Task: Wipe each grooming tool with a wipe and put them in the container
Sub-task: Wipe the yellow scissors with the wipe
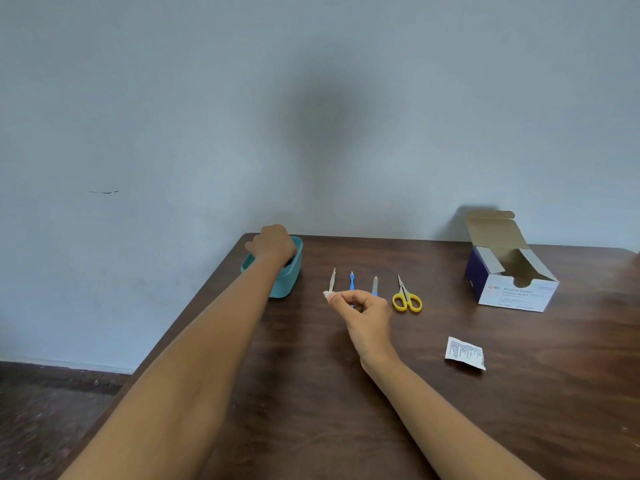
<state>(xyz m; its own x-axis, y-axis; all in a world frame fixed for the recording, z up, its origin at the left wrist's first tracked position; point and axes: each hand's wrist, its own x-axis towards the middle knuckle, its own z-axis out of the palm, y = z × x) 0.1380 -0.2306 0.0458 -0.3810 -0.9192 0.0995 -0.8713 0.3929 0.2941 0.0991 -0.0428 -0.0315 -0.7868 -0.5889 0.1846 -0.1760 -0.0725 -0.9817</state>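
A teal container (289,284) stands near the table's far left corner. My left hand (272,242) reaches down into it, fingers hidden inside, so what it holds cannot be seen. My right hand (362,308) hovers over the table and pinches a small white wipe (327,294) between thumb and forefinger. Beyond it lie a slim metal tool (333,279), a blue-handled tool (352,280), a nail file with a blue grip (374,285) and yellow-handled scissors (406,297), side by side.
An open box of alcohol swabs (512,291) stands at the right back of the brown table (311,393). A torn swab packet (465,353) lies to the right of my right forearm. The table's left edge runs close to the container.
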